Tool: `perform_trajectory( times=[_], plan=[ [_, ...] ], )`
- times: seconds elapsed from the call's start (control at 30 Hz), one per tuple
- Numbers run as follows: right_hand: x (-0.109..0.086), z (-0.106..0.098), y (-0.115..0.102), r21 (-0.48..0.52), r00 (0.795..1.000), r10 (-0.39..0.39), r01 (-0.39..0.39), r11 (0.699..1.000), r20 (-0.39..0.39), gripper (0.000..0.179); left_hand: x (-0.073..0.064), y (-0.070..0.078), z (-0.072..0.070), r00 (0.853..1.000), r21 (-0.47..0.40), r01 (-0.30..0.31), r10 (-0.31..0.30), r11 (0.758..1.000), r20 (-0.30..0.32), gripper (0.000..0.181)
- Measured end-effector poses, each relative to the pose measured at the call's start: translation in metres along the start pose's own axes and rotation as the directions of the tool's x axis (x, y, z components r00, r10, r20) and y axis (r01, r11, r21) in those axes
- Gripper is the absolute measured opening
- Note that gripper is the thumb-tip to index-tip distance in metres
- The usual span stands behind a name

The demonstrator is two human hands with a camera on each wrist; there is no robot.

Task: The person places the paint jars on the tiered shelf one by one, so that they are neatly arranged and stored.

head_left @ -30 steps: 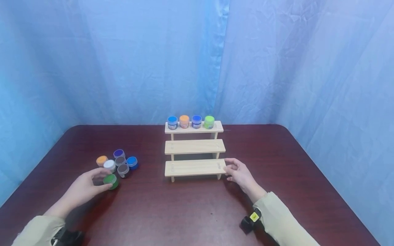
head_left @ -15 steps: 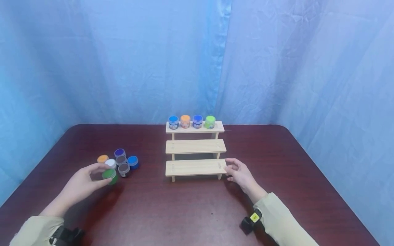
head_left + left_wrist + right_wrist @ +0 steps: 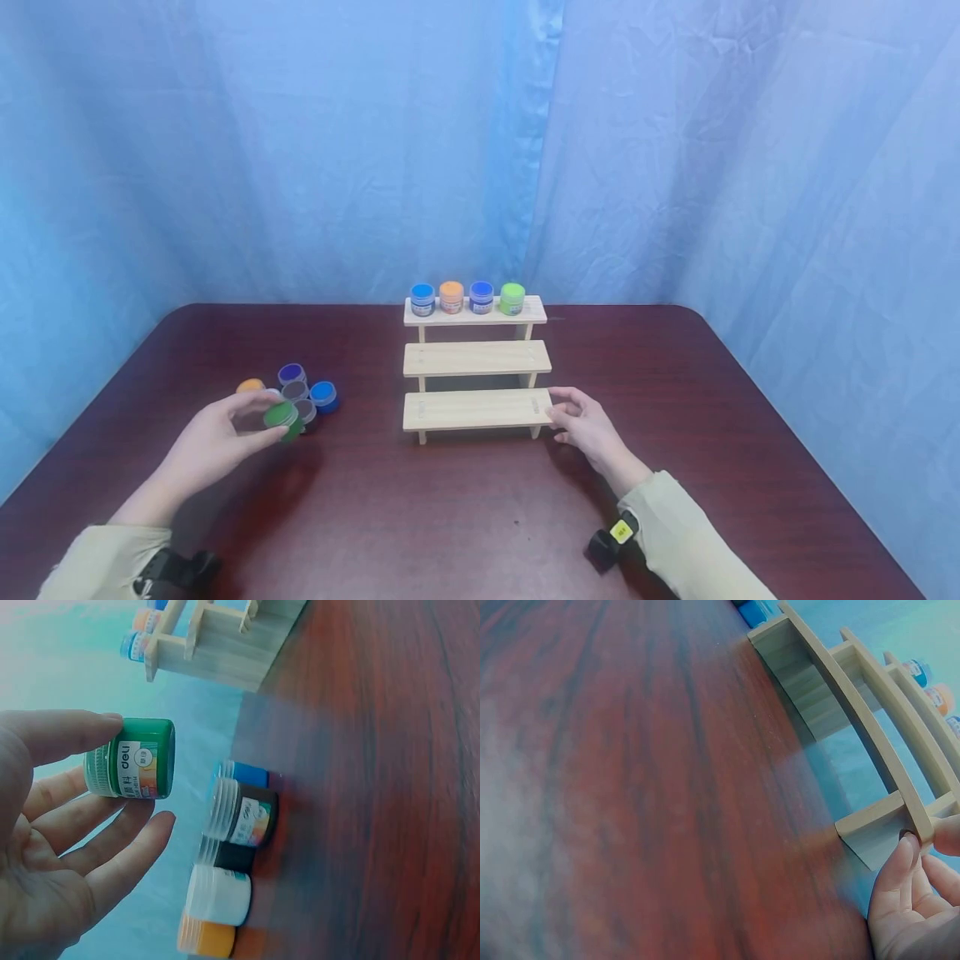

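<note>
Between thumb and fingers, my left hand (image 3: 217, 437) pinches a green paint jar (image 3: 145, 759) by its clear lid, held up off the table. Behind it on the table stand the other jars: blue (image 3: 324, 397), purple (image 3: 291, 374), white (image 3: 219, 894), orange (image 3: 206, 937) and dark ones (image 3: 253, 817). My right hand (image 3: 588, 429) grips the right end of the lowest step of a three-step wooden rack (image 3: 476, 410), thumb and fingers on either face of the board. Along the top step stand a blue, an orange (image 3: 452, 297), a purple and a light green jar (image 3: 512, 298).
The rack stands mid-table on a dark red wooden table (image 3: 465, 517). Blue curtains (image 3: 360, 150) hang behind the table and along both sides. A black camera strap (image 3: 611, 542) is worn on each wrist.
My left hand has lifted the green jar off the table and carried it slightly right and farther back, now partly covering the dark and white jars. The right hand keeps its hold on the rack.
</note>
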State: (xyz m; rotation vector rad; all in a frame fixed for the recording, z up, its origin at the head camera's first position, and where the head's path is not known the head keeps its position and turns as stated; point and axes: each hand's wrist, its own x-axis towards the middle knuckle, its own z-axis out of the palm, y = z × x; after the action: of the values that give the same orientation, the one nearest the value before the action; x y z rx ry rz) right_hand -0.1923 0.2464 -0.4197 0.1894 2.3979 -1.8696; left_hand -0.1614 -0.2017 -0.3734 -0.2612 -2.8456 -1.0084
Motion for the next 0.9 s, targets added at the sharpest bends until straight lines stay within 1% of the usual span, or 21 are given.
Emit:
perform_trajectory(
  times=[0.17,0.37,0.47,0.67,0.83,0.9],
  plan=[
    [0.000,0.000,0.000,0.001,1.000,0.001,-0.001,1.000,-0.001,0.039,0.004,0.010,0.003,1.000,-0.039,-0.016,0.016,0.999,-0.012,0.044],
    [0.000,0.000,0.000,0.013,1.000,-0.002,0.002,1.000,0.007,0.040,0.012,0.021,0.009,0.999,-0.110,-0.041,0.042,0.993,0.004,0.039],
    [0.000,0.000,0.000,0.024,1.000,0.000,0.000,1.000,0.004,0.040,0.014,0.025,0.012,0.999,-0.144,-0.044,0.047,0.989,0.013,0.038],
    [0.001,0.000,0.002,0.019,1.000,-0.002,0.002,1.000,0.008,0.040,0.019,0.032,0.021,0.998,-0.143,-0.063,0.065,0.988,0.010,0.036],
    [0.002,0.000,0.003,0.018,1.000,-0.011,0.011,1.000,0.011,0.040,0.025,0.040,0.026,0.995,-0.197,-0.085,0.092,0.977,0.027,0.036],
    [0.002,0.000,0.003,0.017,1.000,-0.013,0.012,1.000,0.007,0.040,0.027,0.045,0.027,0.994,-0.197,-0.097,0.103,0.975,0.021,0.036]
  ],
)
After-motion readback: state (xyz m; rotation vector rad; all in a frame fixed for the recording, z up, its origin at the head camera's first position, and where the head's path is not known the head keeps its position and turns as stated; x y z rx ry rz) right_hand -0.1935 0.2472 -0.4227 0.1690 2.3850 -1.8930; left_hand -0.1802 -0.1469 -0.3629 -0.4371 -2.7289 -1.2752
